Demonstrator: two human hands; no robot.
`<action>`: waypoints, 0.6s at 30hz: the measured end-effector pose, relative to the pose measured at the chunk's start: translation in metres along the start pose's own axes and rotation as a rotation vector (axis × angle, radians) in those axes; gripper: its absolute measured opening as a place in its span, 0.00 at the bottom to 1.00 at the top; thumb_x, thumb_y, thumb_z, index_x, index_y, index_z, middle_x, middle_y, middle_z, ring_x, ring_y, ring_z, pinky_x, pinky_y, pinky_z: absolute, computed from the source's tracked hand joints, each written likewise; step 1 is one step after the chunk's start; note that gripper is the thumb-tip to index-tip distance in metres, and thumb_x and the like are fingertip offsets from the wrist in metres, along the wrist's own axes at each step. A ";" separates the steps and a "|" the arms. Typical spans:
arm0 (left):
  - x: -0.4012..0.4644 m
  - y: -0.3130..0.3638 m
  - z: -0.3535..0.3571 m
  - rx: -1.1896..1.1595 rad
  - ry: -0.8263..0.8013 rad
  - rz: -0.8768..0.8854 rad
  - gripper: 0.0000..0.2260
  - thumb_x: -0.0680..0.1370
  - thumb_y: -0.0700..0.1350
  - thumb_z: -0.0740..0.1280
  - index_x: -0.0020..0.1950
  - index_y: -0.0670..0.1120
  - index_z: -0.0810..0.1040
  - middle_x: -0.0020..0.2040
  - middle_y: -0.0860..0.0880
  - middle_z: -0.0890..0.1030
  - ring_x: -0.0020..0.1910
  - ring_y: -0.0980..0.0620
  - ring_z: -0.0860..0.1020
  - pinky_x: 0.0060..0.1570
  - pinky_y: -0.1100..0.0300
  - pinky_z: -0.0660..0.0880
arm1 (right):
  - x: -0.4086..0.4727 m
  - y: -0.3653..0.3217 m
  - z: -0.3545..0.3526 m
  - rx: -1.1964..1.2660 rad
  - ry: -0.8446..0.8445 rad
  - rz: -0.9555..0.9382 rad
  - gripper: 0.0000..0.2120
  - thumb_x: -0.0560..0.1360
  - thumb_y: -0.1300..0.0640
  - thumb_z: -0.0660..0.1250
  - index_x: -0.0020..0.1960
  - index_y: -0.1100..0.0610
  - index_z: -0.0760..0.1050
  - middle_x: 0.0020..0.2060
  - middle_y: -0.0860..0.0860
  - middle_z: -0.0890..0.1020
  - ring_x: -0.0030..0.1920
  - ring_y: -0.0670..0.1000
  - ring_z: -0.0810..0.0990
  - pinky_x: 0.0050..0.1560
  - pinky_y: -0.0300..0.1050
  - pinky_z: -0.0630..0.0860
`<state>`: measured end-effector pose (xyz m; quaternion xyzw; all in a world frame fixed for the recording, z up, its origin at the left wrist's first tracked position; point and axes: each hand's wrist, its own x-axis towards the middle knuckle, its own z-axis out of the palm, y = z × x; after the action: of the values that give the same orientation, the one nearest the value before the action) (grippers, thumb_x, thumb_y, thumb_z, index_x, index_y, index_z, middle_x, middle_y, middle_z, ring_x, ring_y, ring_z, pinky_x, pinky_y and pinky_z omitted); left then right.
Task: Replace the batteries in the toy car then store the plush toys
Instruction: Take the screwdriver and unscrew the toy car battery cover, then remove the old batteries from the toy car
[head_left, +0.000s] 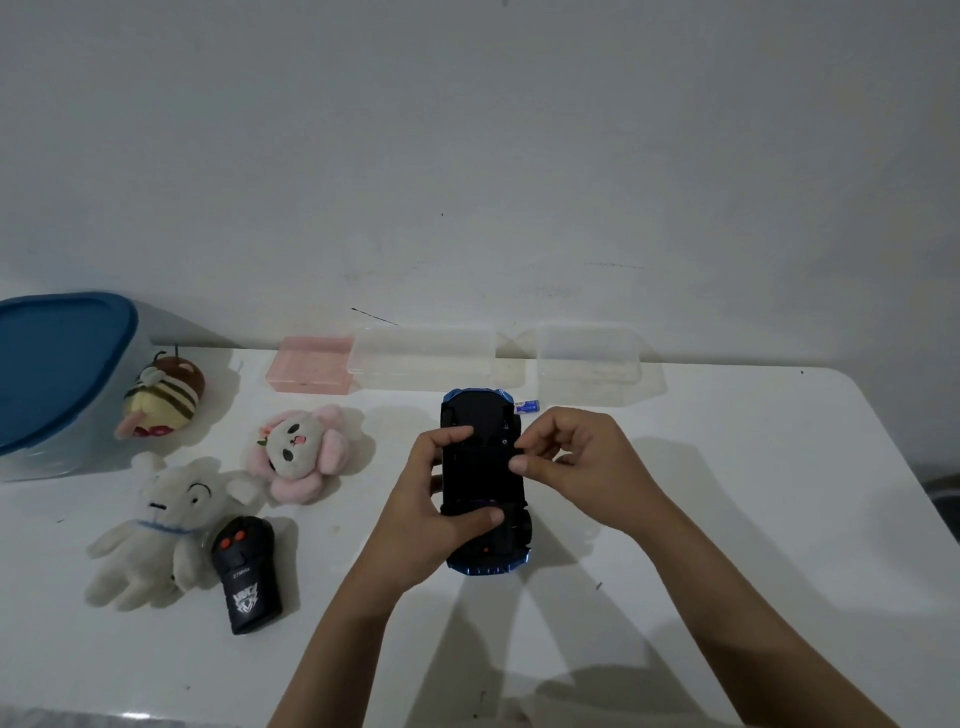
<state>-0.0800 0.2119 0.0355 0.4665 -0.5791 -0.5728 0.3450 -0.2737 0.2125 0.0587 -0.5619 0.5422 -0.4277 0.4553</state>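
Both hands meet over the white counter (675, 519), holding the toy car (483, 483) upside down, its black underside up and blue body edging each end. Left hand (434, 512) grips the car from its own side, thumb across the near end, a fingertip on the far part. Right hand (576, 462) pinches at the car's opposite edge with curled fingers. Just beyond the right hand lies a blue-labelled battery (527, 406), its print too small to read. Well left of the left hand sits a black remote (247, 577) with two red buttons and a pale logo I cannot make out. Beside it are a white plush (150, 535), a pink-petalled plush (301, 452) and a striped bee plush (163, 400), near a blue-lidded bin (57, 374). Past the hands stand a pink box (309, 366) and clear boxes (423, 358).
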 end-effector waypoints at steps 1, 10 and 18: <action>0.000 -0.001 -0.001 -0.013 0.000 0.002 0.31 0.60 0.48 0.76 0.60 0.61 0.70 0.57 0.59 0.77 0.55 0.49 0.78 0.52 0.52 0.79 | -0.001 -0.001 -0.003 0.043 0.011 -0.003 0.06 0.68 0.66 0.75 0.39 0.58 0.79 0.32 0.49 0.81 0.33 0.46 0.76 0.33 0.33 0.71; -0.003 -0.016 -0.022 -0.071 0.121 -0.003 0.35 0.59 0.45 0.77 0.63 0.61 0.70 0.57 0.48 0.77 0.52 0.49 0.80 0.43 0.61 0.79 | -0.021 0.033 -0.062 0.054 0.237 0.219 0.05 0.68 0.66 0.74 0.39 0.58 0.80 0.31 0.49 0.83 0.32 0.46 0.78 0.30 0.37 0.73; -0.002 -0.019 -0.025 -0.066 0.136 0.004 0.35 0.57 0.46 0.77 0.61 0.63 0.71 0.57 0.48 0.77 0.49 0.53 0.81 0.41 0.63 0.78 | -0.037 0.072 -0.094 -0.128 0.255 0.469 0.03 0.70 0.64 0.73 0.42 0.59 0.81 0.36 0.56 0.84 0.33 0.48 0.78 0.31 0.39 0.71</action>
<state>-0.0535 0.2068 0.0193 0.4914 -0.5360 -0.5579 0.4000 -0.3833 0.2451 0.0093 -0.3900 0.7366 -0.3427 0.4335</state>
